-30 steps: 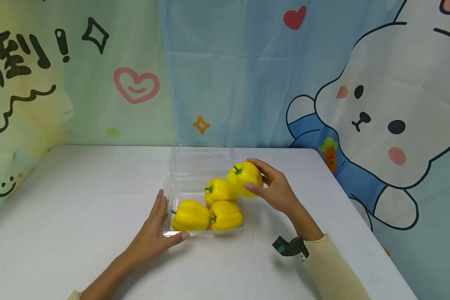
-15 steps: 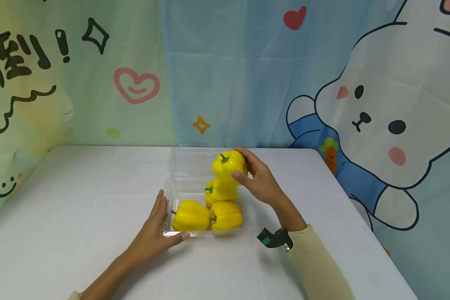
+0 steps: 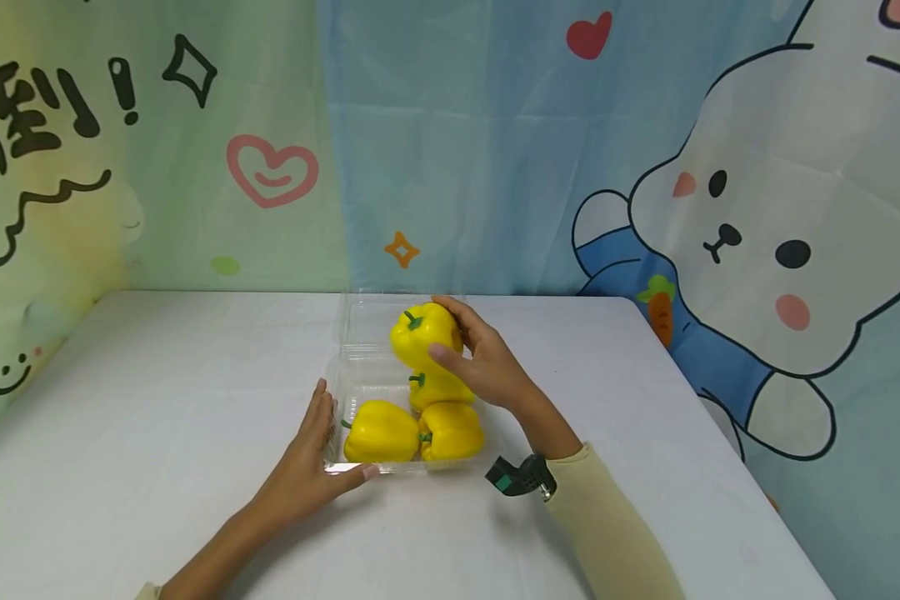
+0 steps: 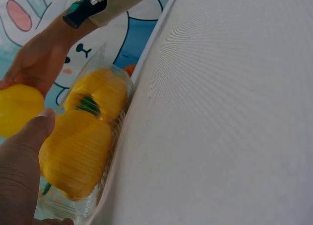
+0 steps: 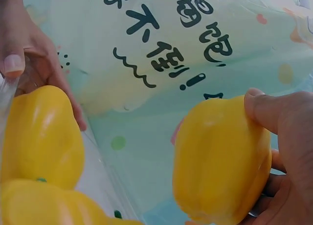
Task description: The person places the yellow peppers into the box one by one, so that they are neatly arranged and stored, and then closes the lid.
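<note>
My right hand (image 3: 487,358) grips a yellow bell pepper (image 3: 420,329) with a green stem, its thumb across the near side and its fingers behind. The pepper hangs above the back part of a clear plastic box (image 3: 371,390). Inside the box sit three more yellow peppers: a front left one (image 3: 381,432), a front right one (image 3: 452,433), and a rear right one (image 3: 441,393) partly hidden by the held pepper. My left hand (image 3: 311,471) rests on the box's front left corner, fingers straight along the left side, thumb at the front edge.
The box's clear lid (image 3: 371,321) lies folded back toward the far table edge. A white table (image 3: 157,400) is under everything. A printed cloth (image 3: 450,150) hangs close behind it. The right wrist wears a dark band (image 3: 521,477).
My right hand has carried the held pepper leftward, from the box's right side to above its rear. The left hand, the box and the other peppers have stayed in place.
</note>
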Demonstrator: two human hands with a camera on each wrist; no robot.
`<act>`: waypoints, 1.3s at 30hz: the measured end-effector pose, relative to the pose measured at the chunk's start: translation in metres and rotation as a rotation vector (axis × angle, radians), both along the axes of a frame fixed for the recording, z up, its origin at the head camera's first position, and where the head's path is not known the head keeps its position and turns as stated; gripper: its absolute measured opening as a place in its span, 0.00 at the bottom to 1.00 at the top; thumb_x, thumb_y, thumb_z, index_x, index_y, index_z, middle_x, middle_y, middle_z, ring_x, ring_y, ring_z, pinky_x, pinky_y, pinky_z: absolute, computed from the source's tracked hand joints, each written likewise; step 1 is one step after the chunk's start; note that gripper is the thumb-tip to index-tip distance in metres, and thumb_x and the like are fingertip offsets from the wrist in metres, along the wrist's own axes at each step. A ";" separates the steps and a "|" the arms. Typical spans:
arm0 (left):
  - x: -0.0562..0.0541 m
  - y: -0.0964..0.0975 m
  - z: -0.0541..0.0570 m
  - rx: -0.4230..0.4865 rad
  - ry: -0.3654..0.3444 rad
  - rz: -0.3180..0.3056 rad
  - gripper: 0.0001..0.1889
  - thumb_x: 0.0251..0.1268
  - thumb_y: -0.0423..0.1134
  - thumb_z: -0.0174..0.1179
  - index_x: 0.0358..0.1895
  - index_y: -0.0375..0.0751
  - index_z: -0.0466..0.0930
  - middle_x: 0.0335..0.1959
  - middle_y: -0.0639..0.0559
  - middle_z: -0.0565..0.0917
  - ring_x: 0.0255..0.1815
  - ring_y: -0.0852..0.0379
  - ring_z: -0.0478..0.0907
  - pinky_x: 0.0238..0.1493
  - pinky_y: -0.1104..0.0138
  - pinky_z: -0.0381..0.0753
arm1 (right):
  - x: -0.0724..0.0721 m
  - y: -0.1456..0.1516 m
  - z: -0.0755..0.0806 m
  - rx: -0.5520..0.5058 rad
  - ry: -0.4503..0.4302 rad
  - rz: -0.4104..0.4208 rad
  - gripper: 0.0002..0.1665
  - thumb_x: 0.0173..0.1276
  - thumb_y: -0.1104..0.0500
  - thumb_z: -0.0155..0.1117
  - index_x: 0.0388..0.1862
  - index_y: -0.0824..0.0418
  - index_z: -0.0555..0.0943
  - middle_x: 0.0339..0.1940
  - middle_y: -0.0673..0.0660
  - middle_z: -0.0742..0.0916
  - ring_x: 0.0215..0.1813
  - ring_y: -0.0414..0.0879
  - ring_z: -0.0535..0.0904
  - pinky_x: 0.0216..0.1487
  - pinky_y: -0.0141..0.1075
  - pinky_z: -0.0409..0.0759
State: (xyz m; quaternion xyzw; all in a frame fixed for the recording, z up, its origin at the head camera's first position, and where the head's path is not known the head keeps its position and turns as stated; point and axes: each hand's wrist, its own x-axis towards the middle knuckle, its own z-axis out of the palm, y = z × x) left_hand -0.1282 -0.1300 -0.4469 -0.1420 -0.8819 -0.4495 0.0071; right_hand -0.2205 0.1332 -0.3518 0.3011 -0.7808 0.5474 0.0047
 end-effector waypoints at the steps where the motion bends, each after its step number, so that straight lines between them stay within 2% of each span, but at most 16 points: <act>1: 0.000 0.000 0.000 0.001 0.002 -0.001 0.63 0.51 0.63 0.70 0.76 0.30 0.38 0.79 0.53 0.30 0.77 0.42 0.37 0.69 0.43 0.50 | 0.001 -0.002 0.000 0.001 0.001 0.004 0.35 0.73 0.57 0.61 0.75 0.59 0.60 0.70 0.57 0.70 0.64 0.49 0.70 0.69 0.41 0.64; 7: 0.000 -0.001 0.000 0.015 0.001 -0.003 0.63 0.50 0.62 0.70 0.77 0.32 0.38 0.79 0.55 0.29 0.77 0.42 0.38 0.69 0.43 0.51 | 0.001 -0.012 -0.006 0.017 0.003 0.027 0.34 0.72 0.57 0.61 0.74 0.58 0.62 0.68 0.56 0.72 0.60 0.49 0.71 0.66 0.43 0.67; 11: 0.000 -0.001 0.001 0.026 -0.004 -0.004 0.64 0.50 0.62 0.71 0.77 0.32 0.38 0.78 0.58 0.29 0.77 0.44 0.37 0.70 0.44 0.51 | 0.003 -0.018 -0.006 0.034 -0.031 0.046 0.34 0.73 0.59 0.60 0.75 0.58 0.60 0.68 0.56 0.71 0.60 0.49 0.71 0.66 0.42 0.68; 20: -0.001 -0.001 0.000 0.011 0.007 -0.009 0.63 0.50 0.62 0.70 0.77 0.30 0.38 0.79 0.55 0.29 0.77 0.41 0.38 0.69 0.42 0.51 | 0.002 -0.026 -0.008 0.066 -0.094 0.072 0.34 0.74 0.56 0.59 0.75 0.55 0.59 0.69 0.55 0.69 0.60 0.49 0.71 0.64 0.39 0.70; 29: -0.001 -0.001 0.001 -0.005 0.012 -0.007 0.63 0.51 0.64 0.69 0.76 0.30 0.39 0.79 0.54 0.30 0.77 0.41 0.39 0.69 0.42 0.51 | -0.006 -0.026 -0.009 0.126 -0.062 0.094 0.34 0.76 0.56 0.56 0.75 0.57 0.57 0.71 0.55 0.68 0.69 0.49 0.65 0.70 0.44 0.61; 36: -0.001 -0.001 0.001 -0.015 0.011 -0.005 0.63 0.51 0.64 0.69 0.76 0.30 0.39 0.79 0.54 0.30 0.77 0.40 0.38 0.69 0.42 0.51 | -0.011 -0.033 -0.009 0.128 -0.092 0.161 0.33 0.76 0.55 0.54 0.75 0.57 0.57 0.68 0.56 0.70 0.63 0.49 0.69 0.68 0.42 0.65; 39: -0.001 -0.001 0.001 -0.007 0.010 -0.011 0.63 0.51 0.63 0.69 0.76 0.29 0.39 0.79 0.54 0.30 0.77 0.40 0.38 0.69 0.42 0.51 | -0.012 -0.036 -0.010 0.147 -0.085 0.163 0.34 0.76 0.54 0.56 0.75 0.57 0.57 0.67 0.55 0.71 0.63 0.47 0.70 0.67 0.40 0.66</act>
